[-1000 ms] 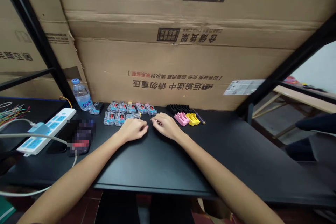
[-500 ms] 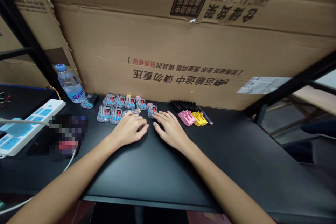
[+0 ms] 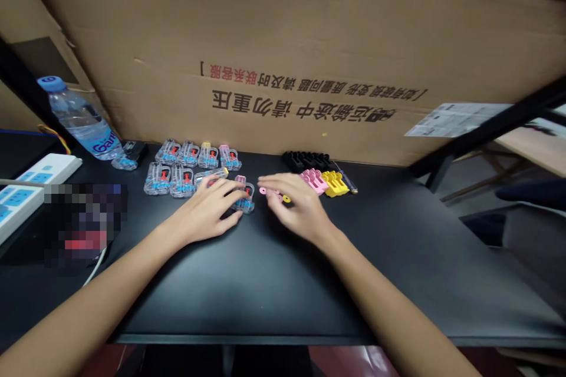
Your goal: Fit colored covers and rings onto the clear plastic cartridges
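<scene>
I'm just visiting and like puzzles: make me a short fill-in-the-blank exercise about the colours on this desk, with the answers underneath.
1. The left hand is at a clear plastic piece with a ____ top.
2. Small round pieces show by the fingers of the right hand, in pink and ____.
3. The bottle has a ____ cap.
4. Behind the pink part and the yellow part lie ____ parts.

Missing words: pink; yellow; blue; black.

Muted light leaves a soft sheen on the table. Mosaic blocks hide a patch at left.
</scene>
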Action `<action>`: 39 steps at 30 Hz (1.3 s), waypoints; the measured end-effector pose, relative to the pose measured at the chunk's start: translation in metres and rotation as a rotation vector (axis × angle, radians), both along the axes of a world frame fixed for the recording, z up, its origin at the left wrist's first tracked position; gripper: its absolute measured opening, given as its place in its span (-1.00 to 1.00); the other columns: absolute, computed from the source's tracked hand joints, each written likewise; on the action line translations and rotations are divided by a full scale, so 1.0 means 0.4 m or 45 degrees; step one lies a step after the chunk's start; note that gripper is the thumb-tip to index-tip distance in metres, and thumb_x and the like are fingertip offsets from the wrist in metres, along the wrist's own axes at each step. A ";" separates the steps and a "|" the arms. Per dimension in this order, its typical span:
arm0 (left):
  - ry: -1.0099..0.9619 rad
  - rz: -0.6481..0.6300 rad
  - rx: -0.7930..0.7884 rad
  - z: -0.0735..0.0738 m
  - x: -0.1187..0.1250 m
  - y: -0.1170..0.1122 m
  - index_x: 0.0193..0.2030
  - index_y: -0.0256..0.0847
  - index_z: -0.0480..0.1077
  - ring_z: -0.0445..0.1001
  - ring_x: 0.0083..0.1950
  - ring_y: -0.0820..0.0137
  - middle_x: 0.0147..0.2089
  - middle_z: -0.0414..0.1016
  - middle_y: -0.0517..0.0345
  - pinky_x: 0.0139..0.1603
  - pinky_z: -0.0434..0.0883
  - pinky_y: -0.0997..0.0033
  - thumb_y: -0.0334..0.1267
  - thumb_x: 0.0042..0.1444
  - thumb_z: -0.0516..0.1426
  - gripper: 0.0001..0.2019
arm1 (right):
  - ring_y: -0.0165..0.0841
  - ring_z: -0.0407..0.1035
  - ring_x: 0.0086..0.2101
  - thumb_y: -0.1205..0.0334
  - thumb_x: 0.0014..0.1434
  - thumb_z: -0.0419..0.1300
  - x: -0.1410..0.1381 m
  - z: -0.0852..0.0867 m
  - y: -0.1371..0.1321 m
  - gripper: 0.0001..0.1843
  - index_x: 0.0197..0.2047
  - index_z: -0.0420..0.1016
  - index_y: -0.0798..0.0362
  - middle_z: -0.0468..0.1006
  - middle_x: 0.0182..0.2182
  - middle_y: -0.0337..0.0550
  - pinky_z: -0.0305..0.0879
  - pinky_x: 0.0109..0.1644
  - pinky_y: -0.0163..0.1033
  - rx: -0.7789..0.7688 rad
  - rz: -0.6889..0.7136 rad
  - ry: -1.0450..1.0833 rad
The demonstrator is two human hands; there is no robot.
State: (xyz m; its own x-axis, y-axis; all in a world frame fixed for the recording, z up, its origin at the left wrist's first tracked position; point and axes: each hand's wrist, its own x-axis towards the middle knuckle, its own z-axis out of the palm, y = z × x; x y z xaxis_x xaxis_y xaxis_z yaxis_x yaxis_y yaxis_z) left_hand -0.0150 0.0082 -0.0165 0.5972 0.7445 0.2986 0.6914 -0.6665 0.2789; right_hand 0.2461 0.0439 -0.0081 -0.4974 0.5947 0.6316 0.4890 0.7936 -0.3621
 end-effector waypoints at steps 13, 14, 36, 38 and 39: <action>-0.061 -0.105 -0.059 0.015 0.003 -0.007 -0.02 -0.11 0.48 0.44 0.34 0.05 0.28 0.53 0.00 0.40 0.27 -0.10 0.05 0.38 0.27 -0.72 | -0.26 0.46 -0.43 0.11 0.23 0.24 0.206 0.039 0.115 -0.75 -0.39 0.65 0.03 0.64 -0.49 -0.10 0.27 -0.28 -0.19 -0.198 -0.813 -0.100; -0.062 -0.117 -0.067 0.014 0.002 -0.006 0.01 -0.11 0.49 0.45 0.34 0.05 0.28 0.54 0.00 0.39 0.27 -0.10 0.07 0.39 0.27 -0.70 | -0.27 0.46 -0.44 0.10 0.23 0.24 0.200 0.041 0.110 -0.75 -0.39 0.66 0.03 0.64 -0.50 -0.10 0.24 -0.30 -0.20 -0.234 -0.849 -0.111; -0.216 0.086 0.240 0.054 -0.015 0.007 -0.23 -0.14 0.54 0.57 -0.23 0.30 -0.25 0.69 0.16 -0.05 0.29 0.16 -0.20 0.48 0.09 -0.74 | -0.29 0.43 -0.50 0.02 0.18 0.32 0.163 0.048 0.095 -0.70 -0.45 0.67 0.03 0.57 -0.57 -0.15 0.23 -0.36 -0.20 -0.372 -0.821 0.043; -0.286 0.096 0.175 0.052 -0.003 -0.002 -0.11 -0.12 0.55 0.60 -0.17 0.28 -0.22 0.70 0.17 0.03 0.30 0.15 -0.17 0.49 0.10 -0.78 | -0.31 0.40 -0.51 0.00 0.17 0.33 0.117 0.042 0.076 -0.70 -0.39 0.69 0.06 0.57 -0.57 -0.16 0.25 -0.37 -0.20 -0.411 -0.707 0.347; -0.341 0.116 0.134 0.052 0.003 -0.007 0.03 -0.11 0.54 0.62 -0.12 0.27 -0.19 0.71 0.17 0.10 0.30 0.13 -0.15 0.50 0.09 -0.79 | -0.31 0.41 -0.50 -0.02 0.17 0.34 0.086 0.037 0.062 -0.70 -0.37 0.69 0.06 0.61 -0.53 -0.14 0.27 -0.37 -0.21 -0.479 -0.606 0.486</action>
